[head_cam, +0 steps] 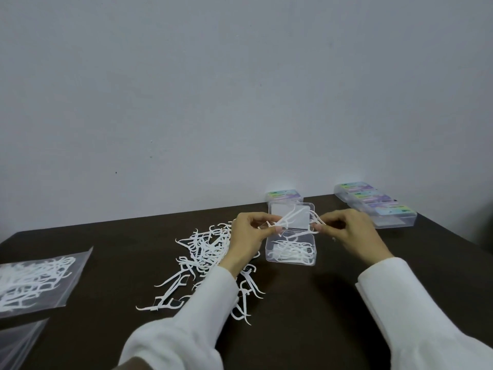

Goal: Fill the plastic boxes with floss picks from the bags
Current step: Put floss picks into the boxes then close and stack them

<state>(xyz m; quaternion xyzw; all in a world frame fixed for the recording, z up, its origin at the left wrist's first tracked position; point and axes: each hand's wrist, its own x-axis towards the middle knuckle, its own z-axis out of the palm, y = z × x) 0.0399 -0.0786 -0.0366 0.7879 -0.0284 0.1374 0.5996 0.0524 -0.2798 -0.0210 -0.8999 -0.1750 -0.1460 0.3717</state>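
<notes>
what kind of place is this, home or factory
Probably a makeshift packing spot in a plain room, not a factory: a dark table against a bare wall, a bag of floss picks, and a row of filled boxes.

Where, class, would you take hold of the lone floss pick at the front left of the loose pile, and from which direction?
Pinch the floss pick at its flat handle, mid-length, coming straight down from above. It lies flat on the dark table, apart from the tangled pile; its curved pointed tail and forked floss end offer less to grip.
</notes>
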